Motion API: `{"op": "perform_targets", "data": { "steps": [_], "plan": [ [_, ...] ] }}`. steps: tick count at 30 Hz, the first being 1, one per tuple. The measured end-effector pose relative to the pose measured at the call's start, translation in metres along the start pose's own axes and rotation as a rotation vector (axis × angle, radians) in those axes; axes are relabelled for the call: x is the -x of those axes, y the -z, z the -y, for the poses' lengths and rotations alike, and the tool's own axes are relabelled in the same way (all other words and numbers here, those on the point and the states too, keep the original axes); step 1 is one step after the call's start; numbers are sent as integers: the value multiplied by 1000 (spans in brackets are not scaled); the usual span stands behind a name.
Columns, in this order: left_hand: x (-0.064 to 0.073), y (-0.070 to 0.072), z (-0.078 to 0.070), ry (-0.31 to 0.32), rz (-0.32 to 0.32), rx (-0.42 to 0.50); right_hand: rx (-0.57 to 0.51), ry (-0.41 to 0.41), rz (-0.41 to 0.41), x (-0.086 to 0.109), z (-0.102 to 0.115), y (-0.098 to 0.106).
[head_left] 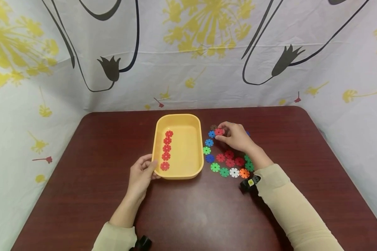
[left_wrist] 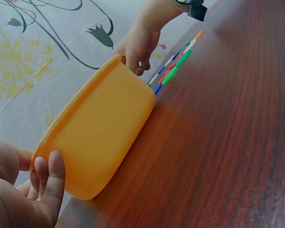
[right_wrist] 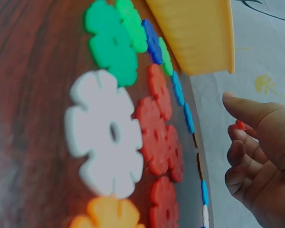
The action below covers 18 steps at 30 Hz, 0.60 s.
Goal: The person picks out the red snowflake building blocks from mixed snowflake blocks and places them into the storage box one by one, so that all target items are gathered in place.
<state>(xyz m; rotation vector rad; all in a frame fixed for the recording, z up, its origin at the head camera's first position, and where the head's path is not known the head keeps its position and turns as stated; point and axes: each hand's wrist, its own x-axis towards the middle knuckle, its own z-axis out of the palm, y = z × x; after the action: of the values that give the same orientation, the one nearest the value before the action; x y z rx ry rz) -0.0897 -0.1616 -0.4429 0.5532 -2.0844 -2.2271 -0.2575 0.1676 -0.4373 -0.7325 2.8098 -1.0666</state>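
Note:
A yellow tray (head_left: 193, 150) stands on the table, with a column of several red snowflake discs (head_left: 166, 148) inside along its left side. My left hand (head_left: 141, 174) grips the tray's near left corner, thumb over the rim and fingers against the outer wall; the left wrist view shows this hand (left_wrist: 33, 185) close up. Right of the tray, my right hand (head_left: 237, 137) pinches a red snowflake disc (head_left: 219, 131) above the table. In the right wrist view only a small red bit of that disc (right_wrist: 240, 125) shows between the fingers of the hand (right_wrist: 270, 152).
Several more red discs (head_left: 230, 162) lie right of the tray. Around them runs a ring of blue, green, white (head_left: 234, 172), orange (head_left: 244, 173) and brown discs (head_left: 213, 127), partly hidden by my right arm. A patterned cloth (head_left: 188, 80) hangs behind the dark red table (head_left: 113, 139).

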Motion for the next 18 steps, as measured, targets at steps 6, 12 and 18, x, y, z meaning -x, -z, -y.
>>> {"op": "perform_targets", "data": {
  "steps": [6, 12, 18],
  "plan": [
    [0, 0, 0, 6, 2, -8, -25, 13, -44, -7, 9, 0],
    [0, 0, -2, 4, -4, -7, -53, 37, -46, -13, 21, 0],
    [0, -1, -2, -4, -8, -7, -68, 60, -52, -20, 30, -4]
  ]
}}
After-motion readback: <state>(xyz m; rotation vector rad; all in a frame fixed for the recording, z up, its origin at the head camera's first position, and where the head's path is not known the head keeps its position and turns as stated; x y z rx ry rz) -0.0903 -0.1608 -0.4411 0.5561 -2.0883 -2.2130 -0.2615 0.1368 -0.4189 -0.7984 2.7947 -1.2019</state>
